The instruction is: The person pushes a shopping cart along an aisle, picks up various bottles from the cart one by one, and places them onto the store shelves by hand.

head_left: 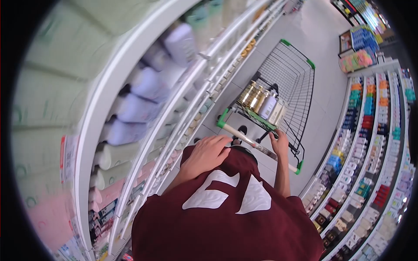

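Note:
A wire shopping cart (pixel 289 82) with green corners stands in front of me. Several gold-capped bottles (pixel 254 96), a lilac bottle (pixel 267 105) and pale items (pixel 278 113) stand together at its near end. My right hand (pixel 279 142) is at the cart's handle (pixel 244 135), near its right part, with the fingers bent; whether they grip it is unclear. In front of my maroon shirt, my left hand (pixel 207 151) hangs to the left of the handle, its fingers loosely extended and nothing seen in them.
Close on the left rises a white shelf (pixel 98 100) with lilac bottles (pixel 139 102) and pale green and pink ones. Curved-looking shelves (pixel 344 174) full of small products line the right side. Grey tiled floor (pixel 320 26) runs ahead, with display stands (pixel 363 39) beyond.

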A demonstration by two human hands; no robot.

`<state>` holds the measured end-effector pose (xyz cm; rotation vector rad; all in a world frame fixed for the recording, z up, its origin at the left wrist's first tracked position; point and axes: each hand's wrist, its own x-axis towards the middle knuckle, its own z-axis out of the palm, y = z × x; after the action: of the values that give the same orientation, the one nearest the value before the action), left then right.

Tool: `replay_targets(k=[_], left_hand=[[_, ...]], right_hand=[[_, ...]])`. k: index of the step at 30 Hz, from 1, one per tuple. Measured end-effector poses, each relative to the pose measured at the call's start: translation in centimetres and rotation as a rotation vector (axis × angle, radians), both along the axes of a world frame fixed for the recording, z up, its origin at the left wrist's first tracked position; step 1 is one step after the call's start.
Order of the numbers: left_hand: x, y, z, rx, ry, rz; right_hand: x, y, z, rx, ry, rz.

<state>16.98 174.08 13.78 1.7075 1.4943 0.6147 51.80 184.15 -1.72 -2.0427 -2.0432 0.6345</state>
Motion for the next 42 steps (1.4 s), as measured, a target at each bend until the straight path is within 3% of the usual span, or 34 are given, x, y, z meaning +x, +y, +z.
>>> replay_targets(k=[2, 4, 8, 10, 13, 14, 18, 19, 22, 24, 27, 34, 42], left_hand=[[2.8, 2.8, -1.5, 0.003, -0.012, -0.05], [5.8, 6.3, -4.2, 0.115, 0.038, -0.112], [12.0, 12.8, -12.0, 0.102, 0.172, -0.2], [14.9, 15.0, -17.3, -0.025, 0.214, -0.236], [18.8, 17.2, -20.5, -0.261, 0.39, -0.269], [19.7, 17.8, -21.0, -0.381, 0.519, -0.278], [20.3, 19.4, -20.8, -0.593, 0.509, -0.38], [20.3, 19.1, -20.7, -0.52, 0.487, -0.338], [20.5, 19.5, -20.8, -0.625, 0.504, -0.365], [20.7, 18.7, -21.3, -0.524, 0.504, -0.32], [20.8, 18.7, -21.9, -0.341, 0.513, -0.372], [21.0, 19.5, -21.5, -0.473, 0.506, -0.424], [21.2, 19.5, -22.0, -0.475, 0.483, -0.446]], right_hand=[[3.0, 0.7, -2.4, -0.216, 0.093, 0.041], [3.4, 0.9, -1.9, -0.304, 0.092, 0.127], [4.7, 2.5, -1.0, -0.423, 0.224, 0.241], [5.9, 3.4, -1.9, -0.524, 0.406, 0.193], [7.2, 4.0, -4.3, -0.528, 0.244, 0.214], [7.5, 4.5, -4.9, -0.541, 0.251, 0.204], [8.0, 6.7, -9.3, -0.778, 0.156, 0.248], [8.0, 6.8, -11.0, -0.747, 0.182, 0.273], [7.4, 8.3, -12.8, -0.821, 0.219, 0.274], [7.3, 8.8, -14.3, -0.691, 0.134, 0.333], [7.3, 10.3, -17.9, -0.77, 0.166, 0.341], [6.3, 13.2, -25.9, -0.922, 0.119, 0.245], [5.4, 16.7, -30.1, -0.961, 0.119, 0.192]])
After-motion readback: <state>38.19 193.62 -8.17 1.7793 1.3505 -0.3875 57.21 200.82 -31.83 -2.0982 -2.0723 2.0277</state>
